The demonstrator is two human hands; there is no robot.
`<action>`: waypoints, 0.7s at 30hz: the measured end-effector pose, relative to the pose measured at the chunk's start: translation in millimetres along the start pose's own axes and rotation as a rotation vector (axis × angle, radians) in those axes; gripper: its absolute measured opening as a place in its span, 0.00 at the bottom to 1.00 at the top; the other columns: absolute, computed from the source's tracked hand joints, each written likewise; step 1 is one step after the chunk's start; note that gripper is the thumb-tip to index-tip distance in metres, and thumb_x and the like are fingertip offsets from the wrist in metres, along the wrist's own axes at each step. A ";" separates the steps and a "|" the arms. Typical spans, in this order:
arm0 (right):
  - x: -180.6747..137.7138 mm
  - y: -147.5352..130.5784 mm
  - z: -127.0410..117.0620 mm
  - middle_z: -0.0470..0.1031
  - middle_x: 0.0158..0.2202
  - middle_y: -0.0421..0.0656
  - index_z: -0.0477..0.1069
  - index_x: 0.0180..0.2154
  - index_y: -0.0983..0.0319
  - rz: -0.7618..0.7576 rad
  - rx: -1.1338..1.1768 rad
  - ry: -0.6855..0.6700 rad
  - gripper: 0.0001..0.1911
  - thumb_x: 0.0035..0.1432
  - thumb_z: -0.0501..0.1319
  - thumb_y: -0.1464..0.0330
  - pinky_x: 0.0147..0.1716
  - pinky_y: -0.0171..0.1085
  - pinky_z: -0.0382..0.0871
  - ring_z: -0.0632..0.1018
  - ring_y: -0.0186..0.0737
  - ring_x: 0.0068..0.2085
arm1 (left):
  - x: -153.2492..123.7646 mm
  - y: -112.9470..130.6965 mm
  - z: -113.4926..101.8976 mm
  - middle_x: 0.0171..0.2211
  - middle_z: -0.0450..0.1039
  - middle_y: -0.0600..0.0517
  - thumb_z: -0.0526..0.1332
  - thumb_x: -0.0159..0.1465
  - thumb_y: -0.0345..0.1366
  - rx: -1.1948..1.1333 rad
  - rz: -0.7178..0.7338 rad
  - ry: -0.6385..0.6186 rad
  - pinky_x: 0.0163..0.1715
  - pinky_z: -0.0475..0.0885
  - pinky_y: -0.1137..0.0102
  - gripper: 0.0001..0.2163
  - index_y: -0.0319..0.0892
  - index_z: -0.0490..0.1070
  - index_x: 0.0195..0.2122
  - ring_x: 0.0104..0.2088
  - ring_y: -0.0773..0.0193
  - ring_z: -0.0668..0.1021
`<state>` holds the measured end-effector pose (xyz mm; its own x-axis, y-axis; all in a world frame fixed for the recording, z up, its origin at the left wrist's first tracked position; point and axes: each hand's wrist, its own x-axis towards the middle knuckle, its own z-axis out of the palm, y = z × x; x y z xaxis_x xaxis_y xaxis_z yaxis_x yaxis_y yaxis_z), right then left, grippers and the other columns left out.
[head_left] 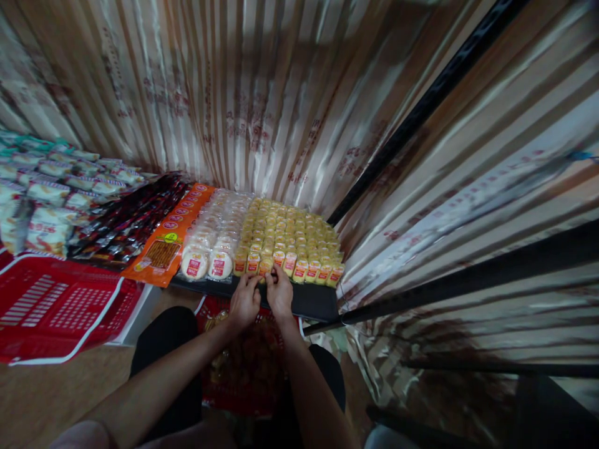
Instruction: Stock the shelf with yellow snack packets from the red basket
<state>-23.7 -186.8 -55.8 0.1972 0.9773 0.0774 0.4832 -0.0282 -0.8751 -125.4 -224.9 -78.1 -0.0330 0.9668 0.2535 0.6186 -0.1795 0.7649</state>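
Pinching upright yellow packet [265,267]: left hand [244,302], right hand [279,293].

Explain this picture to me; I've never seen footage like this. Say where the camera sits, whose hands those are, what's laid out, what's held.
No machine here: a person wears one camera on the head, looking forward and down, so the two bare arms entering from below are the wearer's own. The left hand and right hand meet at the front edge of a dark shelf, fingertips on one small yellow pack in the front row; whether they grip it is too blurred to tell. Behind it stand rows of yellow packs. To their left lie round pale cakes in clear wrap, then orange packets, then dark packets. A red basket sits lower left; a striped curtain hangs behind.
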 end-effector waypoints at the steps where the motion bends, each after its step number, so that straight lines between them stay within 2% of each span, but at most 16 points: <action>1: -0.1 1.0 1.2 0.72 0.38 0.42 0.69 0.46 0.57 -0.006 -0.018 -0.002 0.18 0.52 0.55 0.65 0.39 0.36 0.64 0.70 0.36 0.31 | 0.6 -0.2 0.1 0.49 0.62 0.45 0.50 0.56 0.23 0.010 -0.005 -0.008 0.52 0.66 0.63 0.20 0.39 0.65 0.50 0.51 0.59 0.68; 6: -6.0 9.9 8.5 0.70 0.42 0.45 0.63 0.46 0.60 -0.029 0.022 0.027 0.18 0.52 0.55 0.66 0.38 0.36 0.66 0.70 0.36 0.32 | 2.1 0.0 -0.1 0.49 0.64 0.45 0.49 0.55 0.22 0.053 -0.027 -0.039 0.52 0.66 0.64 0.23 0.41 0.65 0.52 0.51 0.60 0.68; 12: -11.1 15.1 12.9 0.69 0.36 0.44 0.64 0.39 0.60 -0.069 -0.011 0.070 0.11 0.52 0.55 0.66 0.37 0.36 0.65 0.70 0.39 0.35 | 2.6 -0.5 1.5 0.49 0.64 0.44 0.48 0.55 0.22 0.072 -0.030 -0.035 0.52 0.66 0.64 0.23 0.39 0.66 0.52 0.51 0.59 0.68; 21: -4.7 15.5 15.6 0.69 0.36 0.43 0.64 0.38 0.59 -0.062 -0.058 0.069 0.09 0.53 0.54 0.67 0.39 0.37 0.64 0.70 0.39 0.36 | 2.7 -4.6 5.0 0.50 0.64 0.44 0.48 0.54 0.22 0.076 -0.014 -0.033 0.53 0.64 0.66 0.24 0.38 0.65 0.53 0.52 0.60 0.68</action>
<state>-30.4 -188.5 -77.2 0.2222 0.9609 0.1651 0.5441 0.0182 -0.8388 -124.5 -220.6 -83.8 -0.0172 0.9748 0.2222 0.6762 -0.1524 0.7208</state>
